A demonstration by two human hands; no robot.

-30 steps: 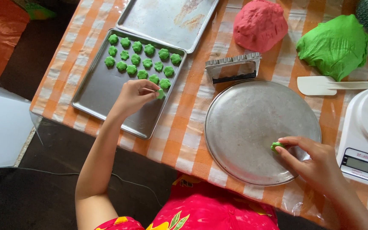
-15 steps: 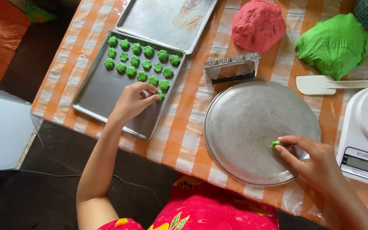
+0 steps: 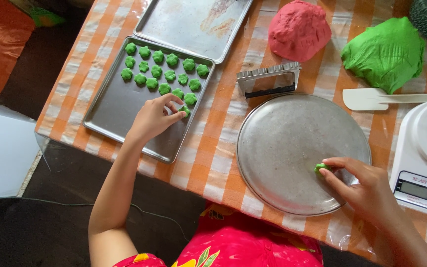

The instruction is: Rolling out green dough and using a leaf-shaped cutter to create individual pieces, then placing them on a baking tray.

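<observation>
- The left hand (image 3: pixel 153 118) rests over the baking tray (image 3: pixel 119 106), its fingers pinched around a small green dough piece (image 3: pixel 186 110) at the end of the rows of green flower-shaped pieces (image 3: pixel 164 71).
- The right hand (image 3: pixel 366 190) pinches another green dough bit (image 3: pixel 320 168) against the round metal plate (image 3: pixel 292 143).
- On the checked surface (image 3: pixel 213 148) beyond lie a red dough mound (image 3: pixel 298 29), a green dough mound (image 3: pixel 385 52), a metal cutter (image 3: pixel 269 81), a white spatula (image 3: pixel 371 99) and a kitchen scale (image 3: pixel 423 163).
</observation>
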